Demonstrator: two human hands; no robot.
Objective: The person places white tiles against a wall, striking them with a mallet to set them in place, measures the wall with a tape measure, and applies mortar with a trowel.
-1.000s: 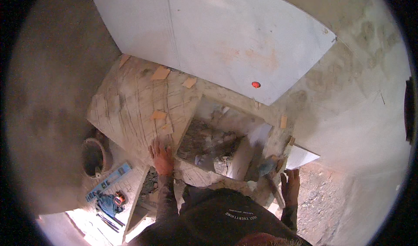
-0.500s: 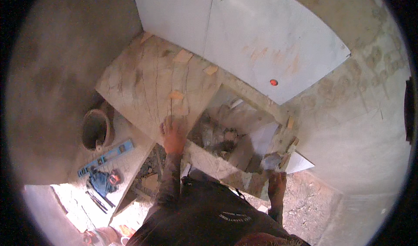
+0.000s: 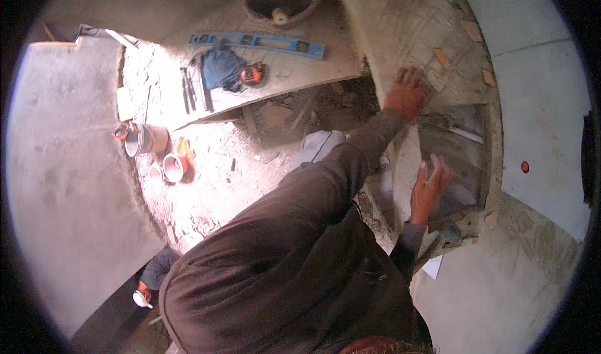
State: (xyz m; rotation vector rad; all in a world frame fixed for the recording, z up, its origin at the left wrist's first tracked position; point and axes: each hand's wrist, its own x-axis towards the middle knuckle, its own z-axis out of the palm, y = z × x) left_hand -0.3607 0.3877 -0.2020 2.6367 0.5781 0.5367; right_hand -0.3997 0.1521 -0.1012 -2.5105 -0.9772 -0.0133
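Observation:
My left hand (image 3: 407, 94) lies palm down on the dusty tan countertop slab (image 3: 413, 34), fingers spread, close to the rectangular cut-out (image 3: 460, 160). Nothing is held in it. Over the narrow front strip of the slab (image 3: 405, 160), my right hand (image 3: 431, 188) is raised with thumb and fingers apart, also holding nothing. Its fingertips are at the near side of the cut-out; whether they touch the strip I cannot tell. Inside the cut-out a pale rod-like piece (image 3: 466, 135) shows.
On a lower slab lie a blue spirit level (image 3: 275, 43), a blue cloth (image 3: 220, 67), an orange tape measure (image 3: 251, 73) and dark rods (image 3: 190, 91). A round basin (image 3: 282, 0) is beyond. Buckets (image 3: 147, 140) stand on the rubble-strewn floor. A person's grey sleeve (image 3: 159, 266) shows lower left.
My view has swung left, so the slab now sits at the right. The right hand has left the cut-out's right corner and is raised beside the front strip. The left hand stays on the slab.

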